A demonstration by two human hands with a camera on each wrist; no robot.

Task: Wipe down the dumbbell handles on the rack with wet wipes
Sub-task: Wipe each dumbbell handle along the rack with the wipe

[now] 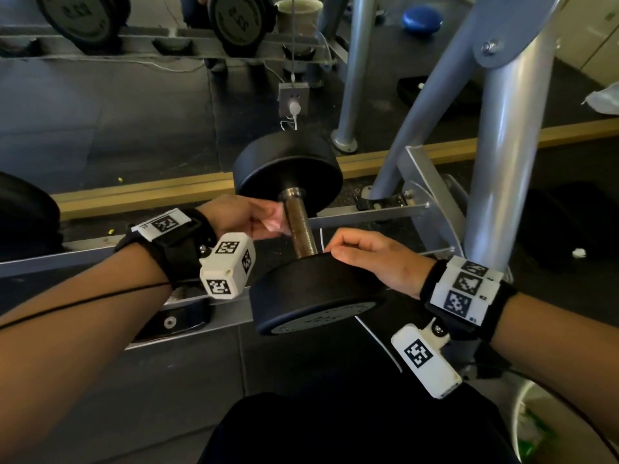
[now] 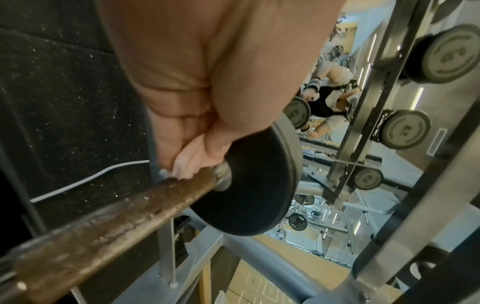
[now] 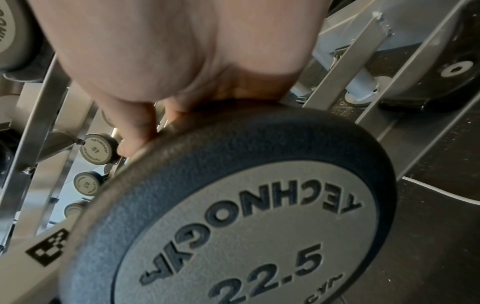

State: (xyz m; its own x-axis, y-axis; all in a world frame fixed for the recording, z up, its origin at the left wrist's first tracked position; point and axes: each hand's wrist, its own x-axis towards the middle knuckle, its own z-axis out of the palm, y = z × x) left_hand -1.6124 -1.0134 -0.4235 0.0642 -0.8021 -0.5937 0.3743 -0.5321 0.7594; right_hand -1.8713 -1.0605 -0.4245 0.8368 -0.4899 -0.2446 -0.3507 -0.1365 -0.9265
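The 22.5 dumbbell point(image 1: 303, 242) lies across the grey rack's point(image 1: 368, 213) lower rails. The left hand point(image 1: 248, 217) pinches a small pale wet wipe point(image 1: 273, 222) against the rusty handle point(image 2: 103, 226), close to the far head point(image 1: 288, 165). The right hand point(image 1: 371, 259) curls its fingers over the near head's point(image 1: 318, 293) rim (label side facing the person).

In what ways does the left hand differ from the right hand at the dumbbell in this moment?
The left hand pinches a pale wipe against the rusty handle; the right hand holds no wipe. The left hand is by the far head; the right hand curls its fingers over the rim of the near head. Both touch the same dumbbell.
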